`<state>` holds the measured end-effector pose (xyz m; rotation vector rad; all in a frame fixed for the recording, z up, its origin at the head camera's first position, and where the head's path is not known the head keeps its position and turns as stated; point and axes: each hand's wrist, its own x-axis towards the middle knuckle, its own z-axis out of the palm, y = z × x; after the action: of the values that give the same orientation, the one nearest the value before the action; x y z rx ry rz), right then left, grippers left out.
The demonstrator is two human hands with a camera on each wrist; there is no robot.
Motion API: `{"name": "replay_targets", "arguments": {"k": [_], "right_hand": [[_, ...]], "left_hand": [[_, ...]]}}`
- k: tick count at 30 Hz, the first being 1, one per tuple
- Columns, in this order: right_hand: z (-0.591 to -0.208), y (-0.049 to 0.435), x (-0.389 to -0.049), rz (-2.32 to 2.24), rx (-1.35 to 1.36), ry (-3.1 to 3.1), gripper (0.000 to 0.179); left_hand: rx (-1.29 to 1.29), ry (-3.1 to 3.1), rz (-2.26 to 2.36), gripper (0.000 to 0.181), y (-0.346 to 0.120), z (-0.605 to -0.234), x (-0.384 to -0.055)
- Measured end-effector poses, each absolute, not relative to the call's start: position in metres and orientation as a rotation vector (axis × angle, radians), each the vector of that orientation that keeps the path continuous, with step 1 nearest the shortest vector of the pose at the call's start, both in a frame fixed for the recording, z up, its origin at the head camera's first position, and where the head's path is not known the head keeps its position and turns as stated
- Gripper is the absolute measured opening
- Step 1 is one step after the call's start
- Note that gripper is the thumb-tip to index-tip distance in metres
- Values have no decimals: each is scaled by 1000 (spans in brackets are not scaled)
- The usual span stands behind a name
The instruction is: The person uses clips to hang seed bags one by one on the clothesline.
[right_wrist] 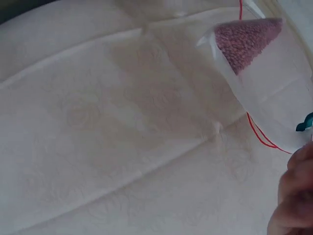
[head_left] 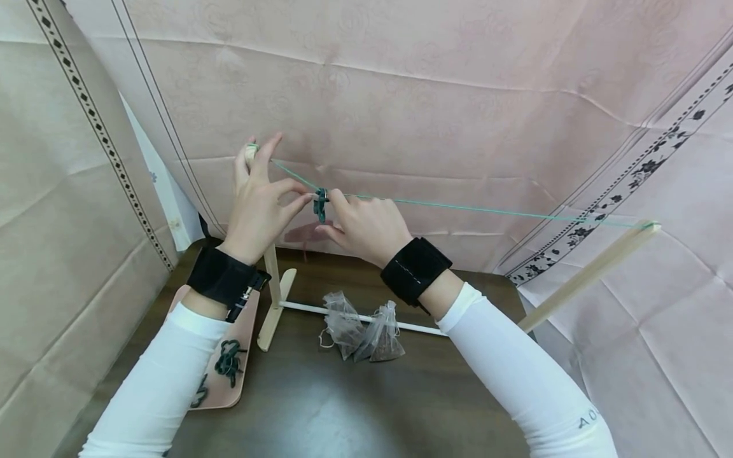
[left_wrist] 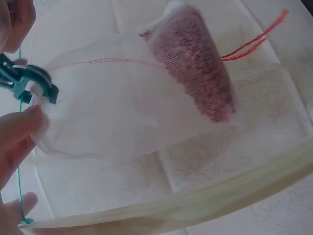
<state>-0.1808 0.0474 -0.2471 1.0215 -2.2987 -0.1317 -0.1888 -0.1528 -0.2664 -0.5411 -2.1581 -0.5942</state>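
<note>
A green line (head_left: 458,205) runs taut between two wooden posts, dipping where my hands work. My left hand (head_left: 254,207) pinches the edge of a sheer white bag (left_wrist: 107,110) between thumb and forefinger, its other fingers raised near the left post top. From the line hangs the bag, with pinkish-red granules (left_wrist: 193,63) at its bottom and red drawstrings (right_wrist: 257,129). My right hand (head_left: 372,229) grips a dark green clothes peg (head_left: 321,205), whose jaws sit over the line and the bag's edge. Part of the peg is hidden by the right fingers.
On the dark table (head_left: 321,407), a pink tray (head_left: 247,346) with several green pegs (head_left: 229,361) lies under my left forearm. Two greyish mesh bags (head_left: 380,337) rest by the stand's white rod (head_left: 420,328). The right wooden post (head_left: 595,273) leans outward; patterned cloth (head_left: 401,127) hangs behind.
</note>
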Motion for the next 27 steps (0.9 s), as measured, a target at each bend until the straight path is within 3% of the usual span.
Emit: {"name": "replay_targets", "arguments": {"k": [18,27], "right_hand": [[-280,81,-161,-2,996,-2306,52],[-303,91,-155,93,937,-2437,59]], "left_hand": [[-519,-2022,-734,17,-149,-273,-178],[-490,-1955,-824,32,-148,-279,-172]]}}
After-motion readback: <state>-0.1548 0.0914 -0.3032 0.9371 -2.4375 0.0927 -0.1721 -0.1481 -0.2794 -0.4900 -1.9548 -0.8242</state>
